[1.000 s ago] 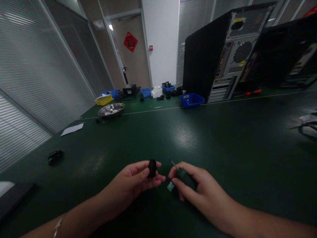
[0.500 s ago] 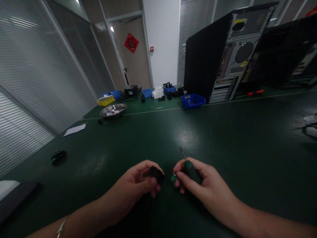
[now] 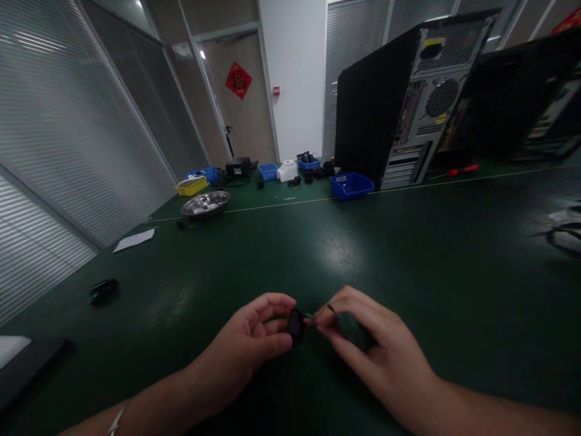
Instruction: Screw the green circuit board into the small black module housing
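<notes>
Over the green table my left hand (image 3: 254,339) pinches a small black plastic part (image 3: 296,327) between thumb and fingertips. My right hand (image 3: 385,342) is closed around the dark green handle of a screwdriver (image 3: 351,330). At the tips of the right fingers, a small green circuit board (image 3: 309,316) shows only as a thin edge, right at the black part. Whether board and part touch or overlap cannot be made out. The screwdriver's shaft is mostly hidden by the fingers.
A black-and-green part (image 3: 103,291) lies at left, near a keyboard (image 3: 36,363) and paper (image 3: 135,240). Along the back stand a metal bowl (image 3: 206,204), a yellow tray (image 3: 192,186), a blue bin (image 3: 352,186) and a computer tower (image 3: 376,103). A red-handled tool (image 3: 463,171) lies at right.
The hands have come together, bringing the green circuit board up to the black part. The black part has turned in my left fingers. The screwdriver's shaft has swung down behind my right fingers.
</notes>
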